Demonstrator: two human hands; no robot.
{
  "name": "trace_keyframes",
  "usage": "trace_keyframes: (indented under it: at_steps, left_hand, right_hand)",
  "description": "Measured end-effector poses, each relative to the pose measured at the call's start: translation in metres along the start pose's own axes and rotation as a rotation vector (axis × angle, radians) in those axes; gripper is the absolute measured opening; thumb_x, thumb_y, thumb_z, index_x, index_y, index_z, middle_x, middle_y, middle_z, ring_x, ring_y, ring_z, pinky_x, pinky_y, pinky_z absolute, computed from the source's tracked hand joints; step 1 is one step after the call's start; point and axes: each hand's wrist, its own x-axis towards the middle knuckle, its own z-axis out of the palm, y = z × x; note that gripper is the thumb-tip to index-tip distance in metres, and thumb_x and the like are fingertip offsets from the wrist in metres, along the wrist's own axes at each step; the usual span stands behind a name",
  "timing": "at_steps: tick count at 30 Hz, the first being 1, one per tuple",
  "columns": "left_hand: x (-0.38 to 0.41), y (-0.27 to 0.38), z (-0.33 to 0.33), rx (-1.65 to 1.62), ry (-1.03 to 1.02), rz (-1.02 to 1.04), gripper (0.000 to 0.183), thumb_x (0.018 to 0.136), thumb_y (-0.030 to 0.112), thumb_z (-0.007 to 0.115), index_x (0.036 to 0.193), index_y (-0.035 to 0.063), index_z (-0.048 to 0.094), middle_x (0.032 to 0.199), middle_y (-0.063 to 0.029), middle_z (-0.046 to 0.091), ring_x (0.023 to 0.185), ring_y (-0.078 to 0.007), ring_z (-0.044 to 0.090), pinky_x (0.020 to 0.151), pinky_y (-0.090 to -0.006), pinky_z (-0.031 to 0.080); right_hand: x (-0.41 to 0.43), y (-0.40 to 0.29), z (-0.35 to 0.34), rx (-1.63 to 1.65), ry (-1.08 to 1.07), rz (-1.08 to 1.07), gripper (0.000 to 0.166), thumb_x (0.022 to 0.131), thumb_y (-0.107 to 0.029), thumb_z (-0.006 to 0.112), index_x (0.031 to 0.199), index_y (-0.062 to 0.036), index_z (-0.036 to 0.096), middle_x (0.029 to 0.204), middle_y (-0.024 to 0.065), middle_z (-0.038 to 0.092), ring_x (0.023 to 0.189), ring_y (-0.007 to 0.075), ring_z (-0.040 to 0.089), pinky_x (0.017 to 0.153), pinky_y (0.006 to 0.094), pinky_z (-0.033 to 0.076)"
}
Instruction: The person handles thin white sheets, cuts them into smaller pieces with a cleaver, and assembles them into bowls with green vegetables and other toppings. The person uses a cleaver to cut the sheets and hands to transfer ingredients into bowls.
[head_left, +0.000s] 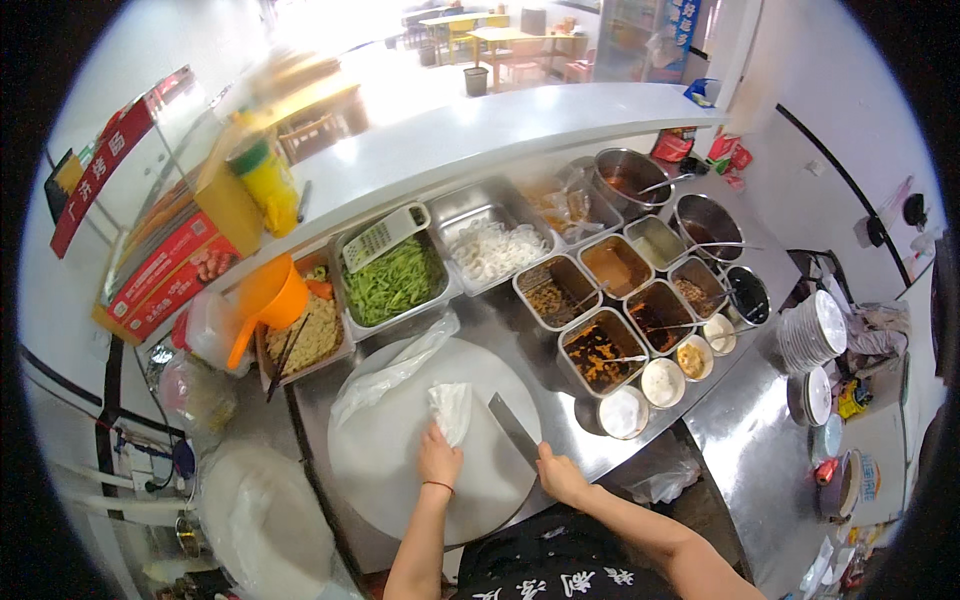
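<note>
My left hand (440, 459), with a thin band at its wrist, grips the lower end of a crumpled white piece (451, 411); whether it is cloth or a soft food sheet I cannot tell. Beneath it lies a large round white cutting board (390, 480). My right hand (561, 474) is closed around the handle of a kitchen cleaver (514, 433). The blade points away and leftward over the board's right side, apart from the white piece. Clear plastic film (397, 371) is bunched across the board's far left edge.
Behind the board stand pans of shredded cucumber (394, 285) with a grater (384, 238), and white noodles (499, 251). An orange scoop (274, 292) rests at left. Sauce containers (604, 352), small bowls (624, 412) and stacked plates (810, 330) stand at right.
</note>
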Motion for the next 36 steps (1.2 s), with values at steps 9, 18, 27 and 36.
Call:
trace_keyframes:
  at_steps: [9,18,27,36]
  left_hand:
    - [-0.103,-0.035,-0.065,-0.036,-0.083,-0.003,0.050,0.072,0.024,0.068,0.116,0.0051,0.051,0.108,-0.0160,0.051,0.104,-0.0334,0.049,0.084,-0.0412,0.045]
    - [-0.098,-0.047,-0.003,-0.163,0.303,0.182,0.023,0.068,0.006,0.063,0.090,0.0084,0.059,0.092,-0.0111,0.054,0.090,-0.0326,0.050,0.077,-0.0424,0.043]
    - [-0.106,-0.053,-0.007,-0.238,0.276,0.190,0.021,0.068,0.004,0.063,0.088,0.0074,0.059,0.099,-0.0129,0.054,0.093,-0.0332,0.049,0.082,-0.0433,0.042]
    - [-0.118,-0.072,-0.016,-0.323,0.371,0.157,0.016,0.075,0.010,0.065,0.091,0.0061,0.062,0.100,-0.0140,0.052,0.095,-0.0324,0.049,0.083,-0.0427,0.042]
  right_hand:
    - [-0.003,-0.013,0.006,-0.321,-0.186,-0.269,0.029,0.084,-0.006,0.042,0.112,-0.0006,0.041,0.069,0.0200,0.060,0.063,0.0406,0.060,0.052,0.0510,0.047]
    - [0.047,-0.075,0.049,-0.412,-0.131,-0.511,0.025,0.082,-0.005,0.047,0.106,-0.0012,0.043,0.070,0.0177,0.063,0.064,0.0346,0.063,0.050,0.0467,0.047]
    - [0.037,-0.068,0.069,-0.371,-0.042,-0.612,0.038,0.079,-0.006,0.051,0.116,-0.0018,0.042,0.062,0.0136,0.061,0.051,0.0317,0.060,0.042,0.0448,0.044]
    - [0.036,-0.067,0.082,-0.401,-0.096,-0.601,0.037,0.082,-0.005,0.047,0.118,-0.0021,0.039,0.063,0.0144,0.061,0.055,0.0344,0.060,0.045,0.0463,0.045]
